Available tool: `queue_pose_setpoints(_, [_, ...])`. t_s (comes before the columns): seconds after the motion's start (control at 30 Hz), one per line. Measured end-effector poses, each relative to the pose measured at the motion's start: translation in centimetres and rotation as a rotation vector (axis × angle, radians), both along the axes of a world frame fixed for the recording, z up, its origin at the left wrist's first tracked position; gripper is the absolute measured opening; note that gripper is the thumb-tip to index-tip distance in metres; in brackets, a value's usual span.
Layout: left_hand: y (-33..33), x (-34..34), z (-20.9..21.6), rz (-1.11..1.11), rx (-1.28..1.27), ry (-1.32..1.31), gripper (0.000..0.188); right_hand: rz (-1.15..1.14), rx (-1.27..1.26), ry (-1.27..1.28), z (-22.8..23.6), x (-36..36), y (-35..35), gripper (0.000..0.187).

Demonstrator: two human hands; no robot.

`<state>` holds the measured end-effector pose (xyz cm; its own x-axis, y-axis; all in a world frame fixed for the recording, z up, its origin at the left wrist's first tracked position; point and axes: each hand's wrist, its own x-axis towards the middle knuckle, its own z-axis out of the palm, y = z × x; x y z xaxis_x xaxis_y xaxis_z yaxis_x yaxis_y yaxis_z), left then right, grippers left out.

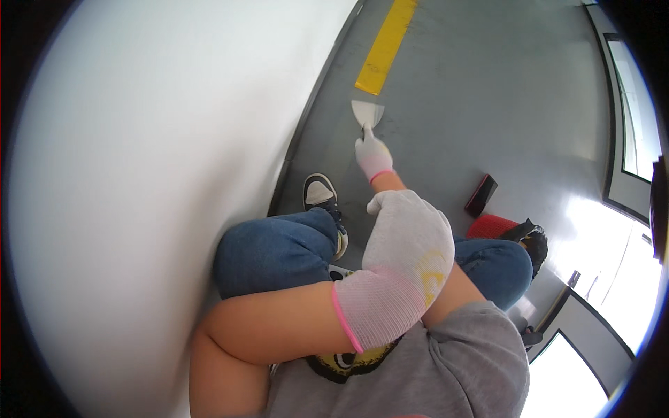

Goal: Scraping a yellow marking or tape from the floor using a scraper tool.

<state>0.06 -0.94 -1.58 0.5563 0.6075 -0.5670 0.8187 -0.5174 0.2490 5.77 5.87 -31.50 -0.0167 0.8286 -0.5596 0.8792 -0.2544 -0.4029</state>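
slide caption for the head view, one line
Gloved right hand holds a scraper just short of a yellow floor strip, left hand across the right arm.

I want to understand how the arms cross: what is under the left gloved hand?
The right arm passes under the left hand, showing on both sides. The arm's middle is covered, so I cannot tell whether the two touch there.
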Motion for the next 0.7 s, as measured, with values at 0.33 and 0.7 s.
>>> queue_pose_setpoints(0.33, [0.4,-0.8,0.8,0.056,0.062,-0.073,0.024,-0.362,-0.299,0.444,0.3,-0.1,9.5,0.034])
queue_pose_setpoints(0.7, [-0.6,0.3,1.3,0.028,0.074,0.209,0.020,-0.034,0.122,0.129,-1.1,-1.0,-5.3,0.052])
